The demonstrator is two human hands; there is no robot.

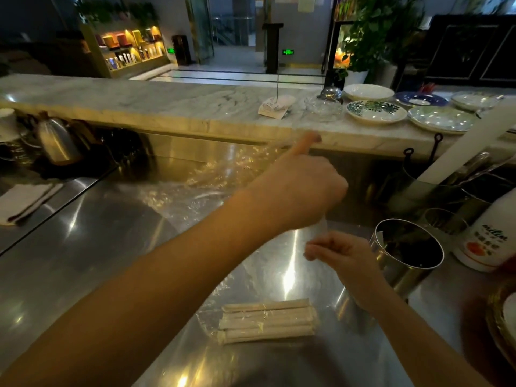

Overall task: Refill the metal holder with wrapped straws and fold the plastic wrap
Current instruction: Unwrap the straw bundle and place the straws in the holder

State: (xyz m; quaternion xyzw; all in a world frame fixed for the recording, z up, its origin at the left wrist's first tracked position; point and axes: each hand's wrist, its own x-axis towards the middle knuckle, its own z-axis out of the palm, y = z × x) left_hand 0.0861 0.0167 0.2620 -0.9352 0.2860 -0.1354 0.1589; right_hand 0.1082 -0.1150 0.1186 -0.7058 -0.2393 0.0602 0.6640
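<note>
A clear plastic wrap (201, 188) lies spread over the steel counter and is lifted at its far side. My left hand (300, 188) reaches across it and pinches its raised edge, index finger pointing away. Just below, my right hand (343, 255) pinches the same thin edge of wrap. A bundle of paper-wrapped straws (266, 321) lies on the wrap near me. The round metal holder (409, 248) stands upright right of my right hand; its inside looks dark.
A white bottle (487, 236) stands right of the holder, with utensil cups (435, 191) behind it. Several plates (375, 111) and a receipt spike (276, 106) sit on the marble ledge. A metal jug (57, 141) stands far left.
</note>
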